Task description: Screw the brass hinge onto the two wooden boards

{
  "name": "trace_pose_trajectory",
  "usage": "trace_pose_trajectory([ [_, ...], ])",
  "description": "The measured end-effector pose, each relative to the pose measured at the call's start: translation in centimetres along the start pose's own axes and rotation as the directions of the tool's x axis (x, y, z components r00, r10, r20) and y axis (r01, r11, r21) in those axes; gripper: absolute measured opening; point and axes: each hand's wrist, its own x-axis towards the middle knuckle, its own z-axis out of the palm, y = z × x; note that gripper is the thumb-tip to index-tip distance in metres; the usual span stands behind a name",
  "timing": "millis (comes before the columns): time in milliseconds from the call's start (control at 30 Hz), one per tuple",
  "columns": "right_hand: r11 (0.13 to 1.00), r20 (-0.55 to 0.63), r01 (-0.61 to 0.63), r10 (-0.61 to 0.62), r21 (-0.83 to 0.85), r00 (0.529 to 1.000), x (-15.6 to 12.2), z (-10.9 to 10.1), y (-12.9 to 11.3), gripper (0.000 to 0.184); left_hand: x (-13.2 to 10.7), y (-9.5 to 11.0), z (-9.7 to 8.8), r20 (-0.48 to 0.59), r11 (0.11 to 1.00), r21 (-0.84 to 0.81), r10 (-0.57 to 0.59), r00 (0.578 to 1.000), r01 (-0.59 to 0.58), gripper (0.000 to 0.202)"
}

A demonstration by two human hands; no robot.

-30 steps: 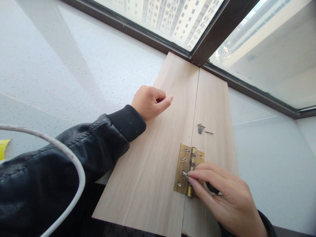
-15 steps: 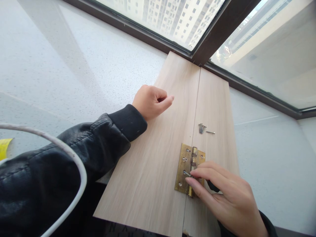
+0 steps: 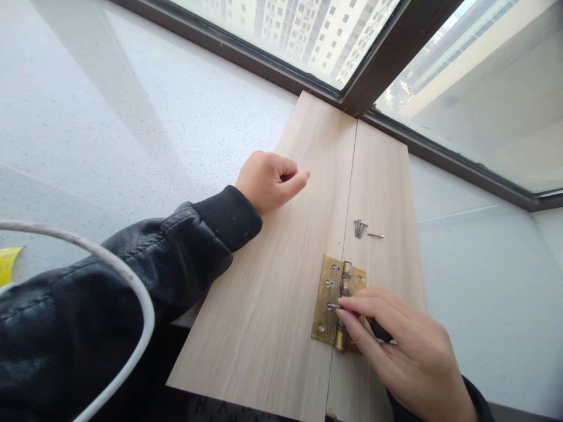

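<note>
A brass hinge lies opened flat across the seam between two pale wooden boards. Between thumb and forefinger, my right hand pinches a small screw, its tip at a hole in the hinge's left leaf. Under that hand's fingers shows a black rounded thing, mostly hidden; its kind I cannot make out. My left hand rests curled in a loose fist on the wider board, with nothing visible in it. Screw heads appear in the two upper holes of the left leaf.
Several loose screws lie on the narrower board above the hinge. A white cable loops over my left sleeve. Dark window frames border the speckled white sill. Something yellow sits at the left edge.
My right fingers have shifted slightly, turning the screw to lie nearly level in view, its tip still at the hinge hole. The left hand stays where it was.
</note>
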Motion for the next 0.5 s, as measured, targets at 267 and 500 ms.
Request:
trace_pose_trajectory([
  [267, 1.0, 0.049, -0.001, 0.002, -0.008, 0.999, -0.12, -0.28, -0.07, 0.007, 0.04, 0.08, -0.05, 0.007, 1.0, 0.002, -0.01, 1.0, 0.01, 0.05],
  [500, 1.0, 0.033, 0.015, -0.016, 0.015, 0.999, -0.12, -0.03, -0.09, 0.011, 0.01, 0.05, -0.07, 0.006, 1.0, 0.003, -0.01, 1.0, 0.01, 0.051],
])
